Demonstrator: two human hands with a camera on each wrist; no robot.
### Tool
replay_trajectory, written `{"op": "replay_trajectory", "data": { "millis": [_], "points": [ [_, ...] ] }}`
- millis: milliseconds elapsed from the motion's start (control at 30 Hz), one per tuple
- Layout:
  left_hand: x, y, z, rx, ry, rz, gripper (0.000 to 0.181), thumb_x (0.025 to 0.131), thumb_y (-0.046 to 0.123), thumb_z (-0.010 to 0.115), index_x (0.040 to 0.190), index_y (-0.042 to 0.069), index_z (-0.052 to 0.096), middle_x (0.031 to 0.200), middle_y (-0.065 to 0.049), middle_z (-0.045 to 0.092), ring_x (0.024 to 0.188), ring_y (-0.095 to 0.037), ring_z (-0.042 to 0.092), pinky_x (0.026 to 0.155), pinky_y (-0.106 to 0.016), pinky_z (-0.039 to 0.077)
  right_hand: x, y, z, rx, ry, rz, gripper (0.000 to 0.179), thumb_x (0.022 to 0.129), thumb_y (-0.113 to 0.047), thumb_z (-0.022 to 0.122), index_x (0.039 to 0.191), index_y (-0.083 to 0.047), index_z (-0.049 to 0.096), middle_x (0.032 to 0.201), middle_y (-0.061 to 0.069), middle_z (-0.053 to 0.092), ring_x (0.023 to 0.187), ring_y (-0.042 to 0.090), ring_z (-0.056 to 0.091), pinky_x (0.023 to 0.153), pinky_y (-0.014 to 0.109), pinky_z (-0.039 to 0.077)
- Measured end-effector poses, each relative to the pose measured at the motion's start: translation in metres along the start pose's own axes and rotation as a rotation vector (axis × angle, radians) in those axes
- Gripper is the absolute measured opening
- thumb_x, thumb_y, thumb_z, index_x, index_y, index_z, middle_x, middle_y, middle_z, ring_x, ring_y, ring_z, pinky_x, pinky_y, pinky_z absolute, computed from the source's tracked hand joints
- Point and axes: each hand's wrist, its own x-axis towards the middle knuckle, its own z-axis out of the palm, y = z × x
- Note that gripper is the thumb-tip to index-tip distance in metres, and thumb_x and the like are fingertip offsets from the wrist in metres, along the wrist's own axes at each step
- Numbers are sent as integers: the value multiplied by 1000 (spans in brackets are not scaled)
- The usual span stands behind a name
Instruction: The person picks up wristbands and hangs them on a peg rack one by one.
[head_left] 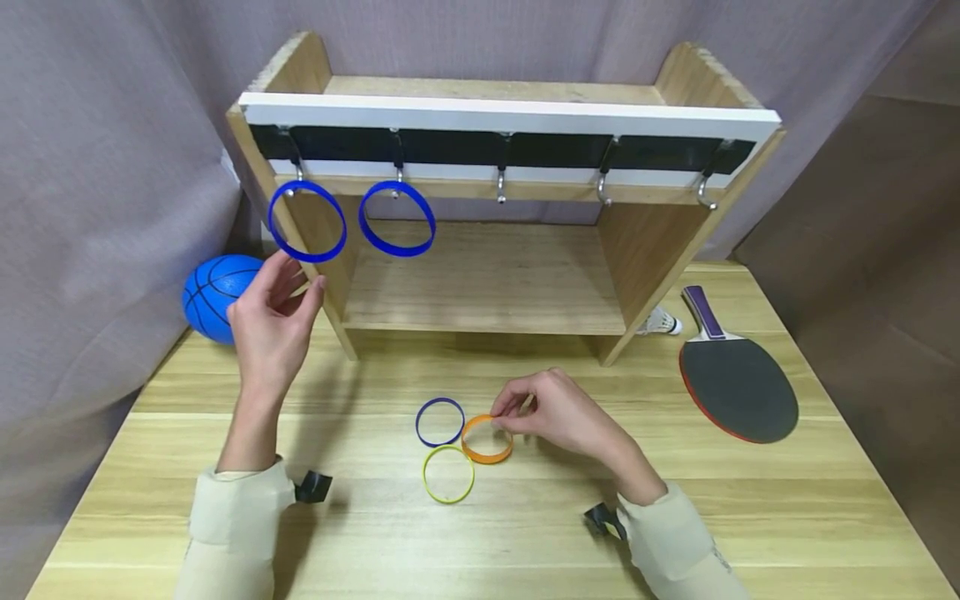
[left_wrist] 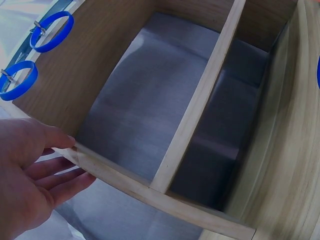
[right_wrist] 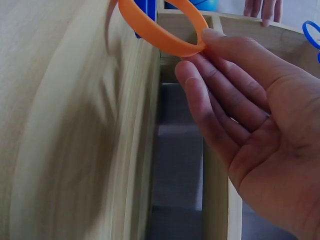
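In the head view, my right hand pinches an orange silicone wristband between thumb and fingertips, low over the table. The same orange wristband shows in the right wrist view. Touching or close beside it lie a thin dark blue band and a yellow-green band. My left hand holds the left side panel of a wooden shelf, thumb on the front edge and fingers outside. Above that hand, two blue wristbands hang on the two leftmost hooks.
A hook rail runs along the shelf's top; its three right hooks hold no bands. A blue ball sits left of the shelf. At right lie a table tennis bat and a shuttlecock, partly hidden by the shelf.
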Motion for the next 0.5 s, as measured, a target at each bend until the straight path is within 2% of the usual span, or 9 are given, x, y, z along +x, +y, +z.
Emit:
{"op": "replay_trajectory", "data": {
  "millis": [167, 267, 400, 500],
  "points": [
    [-1, 0, 0, -11, -1, -7, 36, 83, -10, 70, 119, -7, 65, 109, -21, 69, 99, -35, 68, 81, -24, 59, 0, -2, -1, 16, 1, -20, 8, 83, -18, 80, 88, -22, 76, 80, -16, 70, 72, 5, 65, 63, 24, 58],
    [-1, 0, 0, -6, -2, -5, 37, 83, -10, 70, 119, -7, 65, 110, -21, 69, 99, -34, 68, 81, -24, 59, 0, -10, -5, 49, 19, -22, 8, 84, -21, 80, 89, -25, 76, 82, -17, 70, 73, 7, 65, 64, 25, 59],
    [0, 1, 0, 3, 1, -1, 37, 83, -10, 70, 120, -6, 65, 110, -20, 69, 99, -33, 68, 81, -24, 59, 6, -30, -18, 166, 107, -75, 10, 83, -21, 81, 92, -23, 77, 86, -13, 71, 74, 13, 66, 65, 29, 59],
    [0, 0, 0, -9, 2, -1, 37, 83, -10, 70, 120, -6, 65, 110, -21, 69, 100, -34, 68, 81, -24, 59, 13, -50, -35, 326, 217, -140, 12, 82, -13, 81, 94, -16, 77, 88, -2, 73, 74, 21, 67, 66, 32, 61]
  ]
}}
